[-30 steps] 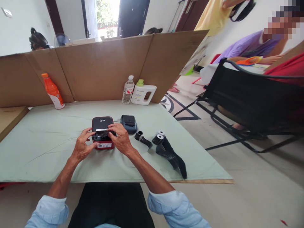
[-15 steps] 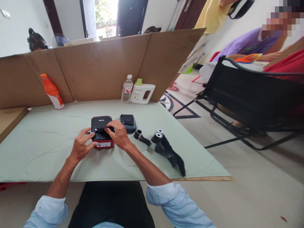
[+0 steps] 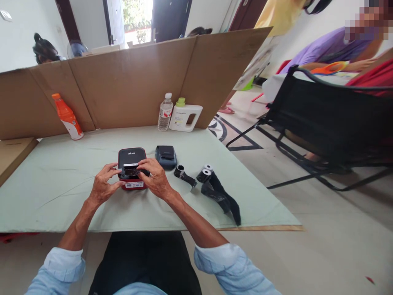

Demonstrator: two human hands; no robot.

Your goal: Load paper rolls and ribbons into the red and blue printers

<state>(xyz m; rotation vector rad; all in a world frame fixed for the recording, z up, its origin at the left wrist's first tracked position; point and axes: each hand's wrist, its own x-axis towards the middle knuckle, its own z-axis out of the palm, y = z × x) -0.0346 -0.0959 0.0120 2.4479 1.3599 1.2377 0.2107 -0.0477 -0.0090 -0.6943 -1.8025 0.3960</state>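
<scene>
Red-and-black device (image 3: 132, 155) on a table (image 3: 76, 205) covered in pale green, shown under two bare hands. By the left hand (image 3: 104, 186) the device is flanked on its left side; the thumb is spread apart from the fingers, and the device's front left edge is touched. By the right hand (image 3: 156, 177) the device is covered at its right side; thumb and fingertips are brought to a dark, glossy strip (image 3: 131, 172) at the device's upper face, but whether it is clamped between them cannot be told. A white label (image 3: 134, 184) is borne on the device's front. To the right of the device, and a little apart, a smaller dark device (image 3: 166, 157) is placed; farther right are seen a small black roll (image 3: 181, 172) and a pair of white-cored rolls (image 3: 204, 176), from which black ribbon (image 3: 225, 200) is trailed toward the table's near edge. Behind the device, an orange bottle (image 3: 68, 119), a clear bottle (image 3: 165, 112) and a white jug (image 3: 182, 119) are stood before a cardboard panel (image 3: 132, 82).
</scene>
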